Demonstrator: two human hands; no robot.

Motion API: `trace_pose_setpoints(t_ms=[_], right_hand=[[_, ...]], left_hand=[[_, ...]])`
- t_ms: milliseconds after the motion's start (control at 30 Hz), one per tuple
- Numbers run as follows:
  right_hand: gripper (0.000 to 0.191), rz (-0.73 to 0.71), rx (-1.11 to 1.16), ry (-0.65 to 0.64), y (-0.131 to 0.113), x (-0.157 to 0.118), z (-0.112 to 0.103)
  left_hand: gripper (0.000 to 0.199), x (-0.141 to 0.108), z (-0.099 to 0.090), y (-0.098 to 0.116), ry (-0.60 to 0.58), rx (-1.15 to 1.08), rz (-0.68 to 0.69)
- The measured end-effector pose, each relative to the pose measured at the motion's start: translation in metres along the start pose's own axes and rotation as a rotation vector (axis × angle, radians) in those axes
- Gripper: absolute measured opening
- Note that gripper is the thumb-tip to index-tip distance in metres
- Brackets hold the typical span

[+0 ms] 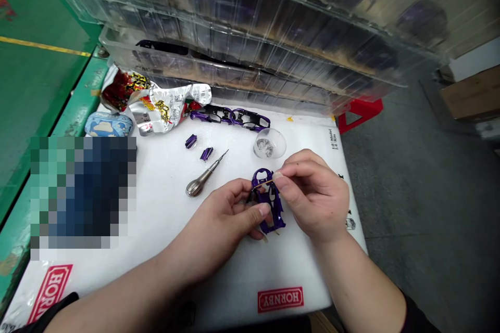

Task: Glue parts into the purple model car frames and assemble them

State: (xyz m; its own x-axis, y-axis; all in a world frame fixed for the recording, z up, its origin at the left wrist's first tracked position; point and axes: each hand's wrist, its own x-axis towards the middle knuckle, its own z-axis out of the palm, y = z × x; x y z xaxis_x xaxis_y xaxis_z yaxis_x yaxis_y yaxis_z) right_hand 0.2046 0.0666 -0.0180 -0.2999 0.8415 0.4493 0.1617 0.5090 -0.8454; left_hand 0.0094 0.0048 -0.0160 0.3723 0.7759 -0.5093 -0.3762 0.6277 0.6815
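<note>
A purple toy car body [276, 210] is held above the white table by my left hand [234, 210], its thumb on the side and fingers beneath. My right hand [312, 192] pinches one end of a thin yellowish strip [263, 183] that lies across the upper part of the body. Left of the hands rests a metal screwdriver [200, 183], tip pointing up and right. Two small purple parts, one [191, 141] and another [207, 154], lie above it. A round clear dish [270, 143] with small metallic pieces stands just beyond the body.
Stacked clear plastic trays [234, 70] with purple parts line the back. Two more purple and black bodies [230, 117] lie before them. Silver and red snack packets [164, 109] and a blue patterned case [108, 124] sit back left, near a pixelated dark area.
</note>
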Motion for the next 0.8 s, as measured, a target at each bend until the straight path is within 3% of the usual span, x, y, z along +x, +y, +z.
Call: trace_pose_setpoints(t_ms=[500,800], right_hand=[[0.014,0.005,-0.007,-0.005,-0.0005,-0.0006,0.0003],[0.013,0.007,-0.011,-0.001,0.0011,0.0003,0.0016]], left_hand=[[0.041,-0.0006,0.0000,0.0005,0.017,0.027,0.007],[0.050,-0.0004,-0.0001,0.0019,0.018,0.028,0.001]])
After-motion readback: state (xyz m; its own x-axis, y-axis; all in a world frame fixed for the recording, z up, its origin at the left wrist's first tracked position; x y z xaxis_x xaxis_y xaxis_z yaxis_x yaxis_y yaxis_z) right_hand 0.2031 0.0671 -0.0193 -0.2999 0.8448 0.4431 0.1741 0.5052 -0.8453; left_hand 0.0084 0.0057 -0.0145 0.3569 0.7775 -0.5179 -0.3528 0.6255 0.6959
